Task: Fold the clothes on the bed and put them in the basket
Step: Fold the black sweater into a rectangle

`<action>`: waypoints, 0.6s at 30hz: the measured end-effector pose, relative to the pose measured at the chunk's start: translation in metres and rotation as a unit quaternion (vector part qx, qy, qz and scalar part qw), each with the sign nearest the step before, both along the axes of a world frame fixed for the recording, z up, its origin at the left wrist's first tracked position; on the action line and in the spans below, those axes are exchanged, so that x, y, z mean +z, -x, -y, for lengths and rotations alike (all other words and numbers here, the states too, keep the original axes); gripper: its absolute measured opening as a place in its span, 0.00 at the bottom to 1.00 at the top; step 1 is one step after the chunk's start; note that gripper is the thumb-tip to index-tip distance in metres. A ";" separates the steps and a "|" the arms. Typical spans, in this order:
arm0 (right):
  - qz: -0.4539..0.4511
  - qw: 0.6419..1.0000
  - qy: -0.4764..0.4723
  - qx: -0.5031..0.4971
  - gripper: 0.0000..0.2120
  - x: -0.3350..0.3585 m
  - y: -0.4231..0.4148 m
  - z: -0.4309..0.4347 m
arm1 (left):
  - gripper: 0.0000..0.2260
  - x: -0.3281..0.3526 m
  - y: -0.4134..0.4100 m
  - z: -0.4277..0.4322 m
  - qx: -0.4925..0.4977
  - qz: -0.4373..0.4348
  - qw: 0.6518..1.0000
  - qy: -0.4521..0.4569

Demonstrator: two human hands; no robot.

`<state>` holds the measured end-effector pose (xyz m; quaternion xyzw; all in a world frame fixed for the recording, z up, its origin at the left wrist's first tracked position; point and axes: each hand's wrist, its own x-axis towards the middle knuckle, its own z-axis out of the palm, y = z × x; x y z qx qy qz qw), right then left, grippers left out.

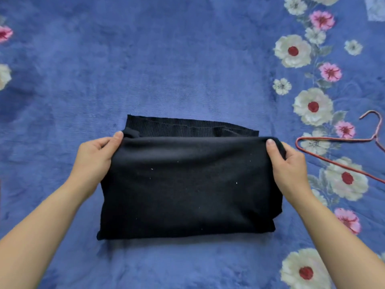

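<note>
Both hands (94,156) (288,163) pinch the folded black garment's (187,188) far corners.

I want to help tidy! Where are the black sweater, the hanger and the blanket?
black sweater (187,184): head view, middle of its folded top layer.
hanger (337,139): head view, its long upper bar.
blanket (166,59): head view, bare blue part beyond the sweater.
</note>
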<state>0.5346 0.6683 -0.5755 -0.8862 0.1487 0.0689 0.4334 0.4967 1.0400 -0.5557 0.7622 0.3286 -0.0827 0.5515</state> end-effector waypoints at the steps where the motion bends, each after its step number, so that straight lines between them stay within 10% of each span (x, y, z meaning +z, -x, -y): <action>1: -0.003 1.000 0.013 -0.002 0.22 -0.002 -0.009 -0.002 | 0.16 -0.002 -0.010 0.000 0.003 0.004 1.000 -0.005; 12: -0.077 0.994 0.054 -0.060 0.19 -0.043 -0.022 -0.024 | 0.20 -0.061 -0.020 0.011 0.019 -0.020 0.992 -0.126; 18: 0.061 0.985 0.160 0.005 0.17 -0.041 -0.040 -0.022 | 0.11 -0.053 -0.032 0.017 -0.007 0.099 0.963 -0.252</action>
